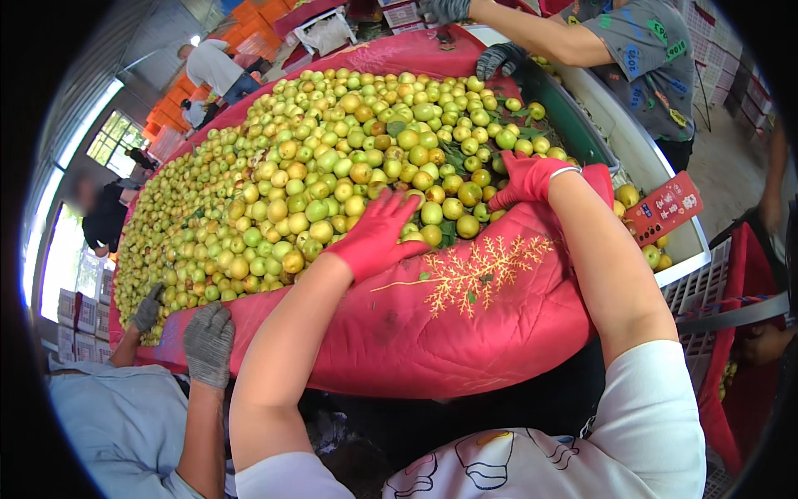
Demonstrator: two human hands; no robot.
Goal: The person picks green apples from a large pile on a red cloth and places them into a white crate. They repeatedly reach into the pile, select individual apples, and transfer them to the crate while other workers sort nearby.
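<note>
A broad heap of small green-yellow fruit (pixel 349 168), which look like jujubes, lies before me on a padded red cloth (pixel 399 337) with a gold leaf pattern. My left hand (pixel 381 236), in a red rubber glove, rests at the heap's near edge. Its fingers are apart and touch fruit, and its heel is on the cloth. My right hand (pixel 530 179), gloved alike, reaches to the heap's right end with thumb and fingers spread against the fruit. Neither hand visibly grips a fruit. Green leaves (pixel 456 157) are mixed in near my right hand.
A green chute (pixel 576 134) and a white trough (pixel 686 259) with fruit adjoin the heap's right end. A flat red piece (pixel 666 209) bearing writing sits there. Co-workers' grey gloves (pixel 209 343) are at left and a striped glove (pixel 499 60) far right. A lined crate (pixel 704 293) stands right.
</note>
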